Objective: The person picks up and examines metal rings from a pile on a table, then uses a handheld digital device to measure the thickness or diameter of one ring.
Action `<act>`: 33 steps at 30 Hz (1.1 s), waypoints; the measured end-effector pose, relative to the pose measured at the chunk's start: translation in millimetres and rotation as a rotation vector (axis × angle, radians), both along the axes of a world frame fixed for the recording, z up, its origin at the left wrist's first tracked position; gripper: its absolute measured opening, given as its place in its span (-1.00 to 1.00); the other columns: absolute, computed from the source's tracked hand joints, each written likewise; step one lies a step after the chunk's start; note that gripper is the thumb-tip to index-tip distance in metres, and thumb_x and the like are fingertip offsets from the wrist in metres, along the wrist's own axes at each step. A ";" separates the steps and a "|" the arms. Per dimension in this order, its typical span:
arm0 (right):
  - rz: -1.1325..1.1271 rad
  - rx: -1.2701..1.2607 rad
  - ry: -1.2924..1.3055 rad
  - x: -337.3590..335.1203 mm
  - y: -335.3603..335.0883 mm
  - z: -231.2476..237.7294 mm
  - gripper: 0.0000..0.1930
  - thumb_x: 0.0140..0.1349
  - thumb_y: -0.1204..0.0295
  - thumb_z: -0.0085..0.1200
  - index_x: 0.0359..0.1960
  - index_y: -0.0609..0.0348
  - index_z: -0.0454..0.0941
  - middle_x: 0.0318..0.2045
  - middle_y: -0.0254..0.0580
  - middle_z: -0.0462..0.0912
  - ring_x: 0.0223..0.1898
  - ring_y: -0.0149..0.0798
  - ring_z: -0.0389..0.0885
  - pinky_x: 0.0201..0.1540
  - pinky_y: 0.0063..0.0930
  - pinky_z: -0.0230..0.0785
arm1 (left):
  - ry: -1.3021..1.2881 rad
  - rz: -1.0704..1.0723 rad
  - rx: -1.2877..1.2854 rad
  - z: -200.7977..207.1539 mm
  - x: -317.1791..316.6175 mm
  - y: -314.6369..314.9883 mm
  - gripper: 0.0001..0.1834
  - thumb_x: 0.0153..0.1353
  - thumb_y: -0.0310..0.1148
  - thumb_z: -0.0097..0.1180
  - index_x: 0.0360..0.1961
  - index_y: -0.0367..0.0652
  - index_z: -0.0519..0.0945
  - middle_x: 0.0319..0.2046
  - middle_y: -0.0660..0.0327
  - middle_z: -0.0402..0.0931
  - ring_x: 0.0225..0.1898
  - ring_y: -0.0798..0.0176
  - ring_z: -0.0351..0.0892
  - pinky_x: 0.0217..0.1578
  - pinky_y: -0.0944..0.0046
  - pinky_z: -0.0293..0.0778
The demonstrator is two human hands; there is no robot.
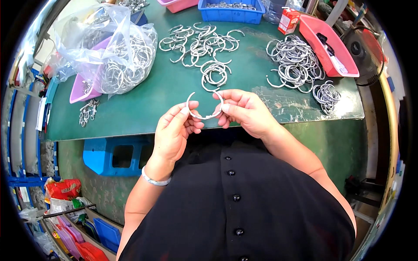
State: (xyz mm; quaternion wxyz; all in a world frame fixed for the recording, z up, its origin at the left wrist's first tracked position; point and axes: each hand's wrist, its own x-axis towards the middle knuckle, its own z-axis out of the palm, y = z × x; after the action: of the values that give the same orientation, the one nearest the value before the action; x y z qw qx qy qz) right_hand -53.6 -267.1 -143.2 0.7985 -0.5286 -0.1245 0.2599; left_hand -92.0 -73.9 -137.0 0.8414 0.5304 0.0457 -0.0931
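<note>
Between my two hands is an open silver metal bangle point(204, 117), its gap facing away from me, held up near the front edge of the green table point(143, 117). My left hand point(176, 126) pinches its left side with thumb and fingers. On the opposite side, my right hand point(241, 111) grips it the same way. Just beyond my hands lies a loose heap of similar open bangles point(200, 45), reaching down to a small cluster point(214, 73). A denser pile of bangles point(296, 61) is at the right, with a smaller bunch point(326, 96) nearer the corner.
At left, a clear plastic bag point(126, 65) of bangles overlaps a purple basin point(80, 91); small metal links point(88, 112) lie nearby. A blue tray point(230, 15) stands at the back. A pink basin point(348, 67), red carton point(289, 21) and black fan point(361, 52) are at right.
</note>
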 end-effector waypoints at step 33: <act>-0.043 0.092 0.323 29.4 -0.1 -16.5 -0.77 0.13 0.48 -0.05 -0.18 0.30 0.38 -0.49 -0.16 0.55 -0.54 -0.37 0.53 -0.51 -0.57 0.41 | 0.105 -0.040 -0.018 -5.8 24.6 -8.2 -0.74 0.13 -0.49 -0.07 -0.13 -0.27 0.39 -0.41 0.22 0.48 -0.43 0.39 0.48 -0.39 0.45 0.40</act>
State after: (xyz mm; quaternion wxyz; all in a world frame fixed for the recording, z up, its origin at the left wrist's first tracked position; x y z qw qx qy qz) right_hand -24.2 -267.2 -159.7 0.8368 -0.4455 0.0052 0.3184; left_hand -67.4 -82.1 -142.8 0.8406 0.5179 0.0783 -0.1380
